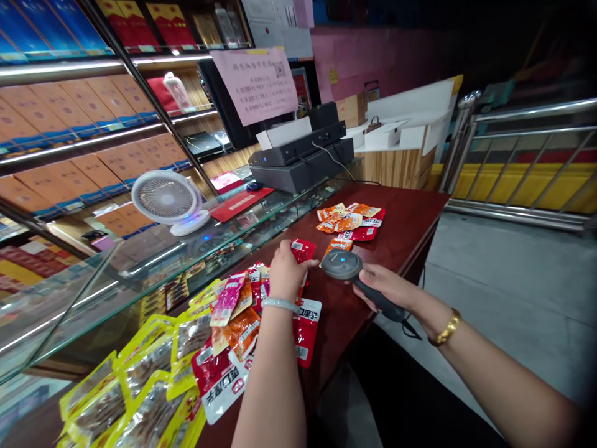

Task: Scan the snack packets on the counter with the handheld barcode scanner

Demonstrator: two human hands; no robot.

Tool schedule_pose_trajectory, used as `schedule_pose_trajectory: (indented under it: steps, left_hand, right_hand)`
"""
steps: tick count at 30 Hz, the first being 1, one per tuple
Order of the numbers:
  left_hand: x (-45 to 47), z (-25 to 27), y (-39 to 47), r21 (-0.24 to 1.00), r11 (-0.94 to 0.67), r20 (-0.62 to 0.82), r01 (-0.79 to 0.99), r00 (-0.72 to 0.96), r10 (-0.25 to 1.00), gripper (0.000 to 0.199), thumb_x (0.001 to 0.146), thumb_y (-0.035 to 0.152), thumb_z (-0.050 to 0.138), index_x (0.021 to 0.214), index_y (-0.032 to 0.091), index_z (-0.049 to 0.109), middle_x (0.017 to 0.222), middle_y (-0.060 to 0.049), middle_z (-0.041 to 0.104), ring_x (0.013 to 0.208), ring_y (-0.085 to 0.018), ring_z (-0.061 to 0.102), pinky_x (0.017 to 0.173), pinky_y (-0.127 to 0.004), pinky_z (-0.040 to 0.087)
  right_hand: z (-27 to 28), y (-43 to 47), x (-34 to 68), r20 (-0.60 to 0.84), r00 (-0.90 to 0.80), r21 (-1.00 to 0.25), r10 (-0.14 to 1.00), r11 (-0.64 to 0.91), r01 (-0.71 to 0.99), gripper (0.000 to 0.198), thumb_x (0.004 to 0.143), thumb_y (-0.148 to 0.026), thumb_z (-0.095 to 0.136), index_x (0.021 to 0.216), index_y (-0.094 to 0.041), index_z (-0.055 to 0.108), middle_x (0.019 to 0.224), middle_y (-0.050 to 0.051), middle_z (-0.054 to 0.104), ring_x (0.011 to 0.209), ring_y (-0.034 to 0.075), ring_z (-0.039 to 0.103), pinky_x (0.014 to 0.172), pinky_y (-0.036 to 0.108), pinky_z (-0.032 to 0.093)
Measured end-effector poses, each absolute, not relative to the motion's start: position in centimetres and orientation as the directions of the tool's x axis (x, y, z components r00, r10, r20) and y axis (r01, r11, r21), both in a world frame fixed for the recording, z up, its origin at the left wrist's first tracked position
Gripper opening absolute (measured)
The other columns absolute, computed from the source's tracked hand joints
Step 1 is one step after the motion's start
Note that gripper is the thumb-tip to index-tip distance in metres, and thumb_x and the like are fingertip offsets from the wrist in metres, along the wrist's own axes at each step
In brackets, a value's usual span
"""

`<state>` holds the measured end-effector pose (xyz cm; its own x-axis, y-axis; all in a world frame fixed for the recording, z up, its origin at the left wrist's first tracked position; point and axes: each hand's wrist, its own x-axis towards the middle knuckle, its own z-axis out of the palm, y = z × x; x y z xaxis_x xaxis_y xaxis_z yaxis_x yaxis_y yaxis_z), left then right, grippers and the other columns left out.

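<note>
My right hand (385, 285) is wrapped round the handle of a grey barcode scanner (342, 266), whose head has a small blue light on top. Just left of the scanner, my left hand (286, 267) grips a small red snack packet (304, 250); its fingertips are partly hidden behind the hand. Beneath and beside my left forearm lies a pile of mixed packets, among them a pink packet (227, 300), an orange packet (243, 333) and a red and white packet (221, 382). Beyond the scanner is a smaller group of orange packets (347, 222) and red ones.
Yellow-edged clear bags (149, 354) cover the near left of the brown table (405, 208). A glass counter (135, 292) runs along the left with a white fan (168, 199). Dark register equipment (303, 162) stands at the back. A metal railing (527, 168) is at right.
</note>
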<state>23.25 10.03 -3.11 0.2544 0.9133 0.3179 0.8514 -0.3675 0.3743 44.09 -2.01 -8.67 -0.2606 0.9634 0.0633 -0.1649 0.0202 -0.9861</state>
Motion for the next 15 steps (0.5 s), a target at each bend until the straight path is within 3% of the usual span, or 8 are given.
schedule_pose_trajectory:
  steps: [3,10,15]
  left_hand:
    - [24.1,-3.7,9.9,0.439,-0.402,0.238,0.804,0.327,0.915,0.062,0.076,0.039,0.07,0.126,0.018,0.041,0.107,-0.015,0.066,0.1,-0.028,0.063,0.082,-0.034,0.045]
    - [24.7,-4.6,9.8,0.426,-0.511,0.223,0.747,0.46,0.859,0.053,0.075,0.016,0.065,0.125,0.018,0.045,0.107,-0.015,0.067,0.099,-0.027,0.065,0.081,-0.032,0.047]
    - [25.4,-5.4,9.9,0.583,-0.441,0.195,0.682,0.409,0.891,0.058,0.072,0.012,0.066,0.127,0.017,0.048,0.114,-0.016,0.065,0.109,-0.027,0.062,0.091,-0.035,0.046]
  right_hand:
    - [-8.6,-2.1,44.1,0.066,-0.247,-0.985,0.967,0.023,-0.172,0.051,0.086,-0.064,0.051,0.097,-0.014,0.056,0.064,-0.002,0.054,0.04,0.008,0.051,0.035,0.017,0.039]
    - [-8.7,-2.2,44.0,0.072,-0.209,-0.979,0.975,0.028,-0.203,0.056,0.081,-0.068,0.053,0.095,-0.014,0.057,0.063,-0.003,0.054,0.038,0.008,0.05,0.034,0.018,0.039]
    - [-9.1,-2.1,44.1,0.095,-0.209,-0.968,0.973,0.042,-0.248,0.056,0.082,-0.067,0.054,0.096,-0.013,0.058,0.064,-0.002,0.054,0.038,0.008,0.05,0.034,0.018,0.037]
